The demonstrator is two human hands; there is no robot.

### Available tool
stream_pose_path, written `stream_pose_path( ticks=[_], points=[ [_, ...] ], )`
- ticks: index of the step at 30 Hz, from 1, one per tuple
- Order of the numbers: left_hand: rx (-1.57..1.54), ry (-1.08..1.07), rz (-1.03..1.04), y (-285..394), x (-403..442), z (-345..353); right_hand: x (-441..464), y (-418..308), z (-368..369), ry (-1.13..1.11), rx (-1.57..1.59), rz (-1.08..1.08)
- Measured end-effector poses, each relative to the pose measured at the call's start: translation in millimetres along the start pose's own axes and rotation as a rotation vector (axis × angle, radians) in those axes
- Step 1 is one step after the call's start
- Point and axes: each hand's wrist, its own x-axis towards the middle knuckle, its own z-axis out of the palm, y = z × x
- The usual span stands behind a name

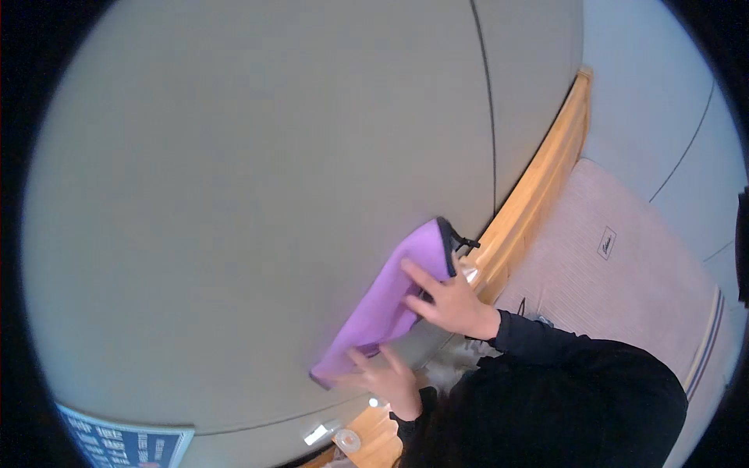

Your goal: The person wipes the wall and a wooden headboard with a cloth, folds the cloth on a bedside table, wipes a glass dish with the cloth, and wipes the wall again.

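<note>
A long purple fabric piece with black trim at its ends (382,288) is held up in front of the grey wall. A black strap or clip hangs off its upper end. My right hand (456,304) grips it near that upper end, two fingers spread over the purple face. Toward the lower end, my left hand (386,382) is on the fabric, its fingers apart and slightly blurred. The far side of the piece and part of each grip are hidden. Black sleeves cover both arms.
Right of my hands stands a bed with a pink ribbed cover (616,257) and a wooden headboard (538,179). A wooden surface (374,437) at the bottom carries a round clear item (348,441). A blue sign (125,437) is at lower left.
</note>
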Motion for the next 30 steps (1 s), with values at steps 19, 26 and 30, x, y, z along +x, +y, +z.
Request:
stream_pose_path(
  ticks=[19,26,30],
  points=[
    [0.146,-0.256,0.574,134.4,34.0,121.3,20.3,157.7,-66.6,0.336,0.263,0.379],
    [0.162,-0.036,0.463,49.8,20.9,74.4,-2.0,71.4,-22.1,0.271,0.236,0.242],
    [0.11,-0.073,0.304,2.7,2.4,31.7,-22.6,36.0,12.3,0.157,0.276,-0.017]
  ],
)
